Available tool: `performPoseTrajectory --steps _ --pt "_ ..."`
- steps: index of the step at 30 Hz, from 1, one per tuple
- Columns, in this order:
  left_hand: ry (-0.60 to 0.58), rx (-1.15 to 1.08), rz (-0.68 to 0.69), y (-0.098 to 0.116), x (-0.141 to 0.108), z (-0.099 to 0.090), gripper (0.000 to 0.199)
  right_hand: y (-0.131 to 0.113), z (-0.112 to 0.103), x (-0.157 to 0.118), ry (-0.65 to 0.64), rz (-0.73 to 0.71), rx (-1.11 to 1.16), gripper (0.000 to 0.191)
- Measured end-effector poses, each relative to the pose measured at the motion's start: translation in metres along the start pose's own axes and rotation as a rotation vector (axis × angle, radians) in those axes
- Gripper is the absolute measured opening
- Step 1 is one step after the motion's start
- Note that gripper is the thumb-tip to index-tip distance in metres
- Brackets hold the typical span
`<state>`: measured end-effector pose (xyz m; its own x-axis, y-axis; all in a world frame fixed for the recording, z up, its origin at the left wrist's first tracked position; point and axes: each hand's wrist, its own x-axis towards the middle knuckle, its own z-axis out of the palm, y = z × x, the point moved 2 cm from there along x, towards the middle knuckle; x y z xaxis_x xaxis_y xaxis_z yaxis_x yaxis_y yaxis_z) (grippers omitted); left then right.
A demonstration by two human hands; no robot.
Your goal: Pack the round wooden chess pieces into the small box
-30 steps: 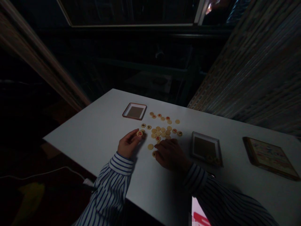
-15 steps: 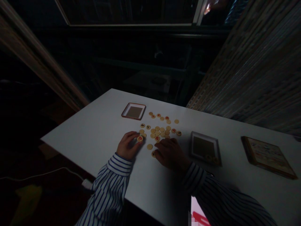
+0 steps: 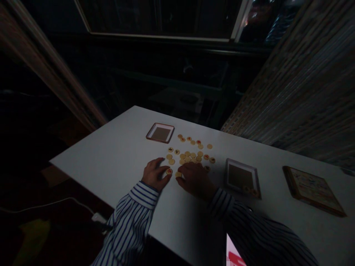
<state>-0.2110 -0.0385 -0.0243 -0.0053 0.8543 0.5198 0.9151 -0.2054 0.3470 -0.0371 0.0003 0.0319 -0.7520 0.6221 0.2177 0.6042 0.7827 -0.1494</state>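
Several round, pale wooden discs, some with red or black characters, lie on the white table (image 3: 111, 147). My left hand (image 3: 155, 176) is closed on a red-marked disc (image 3: 169, 171), held between thumb and fingers near the table. Just to its right, my right hand (image 3: 194, 180) pinches a plain disc (image 3: 178, 174) between thumb and index finger. Beyond my right hand is a tight cluster of plain discs (image 3: 193, 155), partly covered by the fingers. Two black-marked discs (image 3: 170, 149) sit beyond my left hand.
A shallow tray (image 3: 149, 137) stands at the back left. Right of my right hand is another tray (image 3: 257, 177) with two discs in it. Farther right lies a flat wooden-edged box (image 3: 313, 186). A lit screen (image 3: 233, 253) shows at the front edge.
My left hand has brought the red-marked disc nearer to me. My right hand has shifted slightly left and now pinches the plain disc. The view has moved slightly.
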Motion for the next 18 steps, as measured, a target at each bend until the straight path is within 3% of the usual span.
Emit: performPoseTrajectory --steps 5,10,14,18 --pt "-0.02 0.015 0.007 -0.002 -0.002 0.003 0.027 -0.002 0.006 0.004 -0.038 -0.016 -0.011 0.014" --pt "-0.015 0.006 -0.016 0.003 -0.001 0.0 0.031 0.003 0.009 0.005 0.034 0.039 0.111 0.012" --pt "0.0 -0.012 -0.018 0.007 0.001 -0.003 0.036 0.011 0.002 0.01 0.059 0.153 0.454 0.011" --pt "0.027 -0.019 -0.003 0.009 0.001 -0.005 0.035 0.019 -0.006 0.015 0.03 0.317 1.013 0.015"
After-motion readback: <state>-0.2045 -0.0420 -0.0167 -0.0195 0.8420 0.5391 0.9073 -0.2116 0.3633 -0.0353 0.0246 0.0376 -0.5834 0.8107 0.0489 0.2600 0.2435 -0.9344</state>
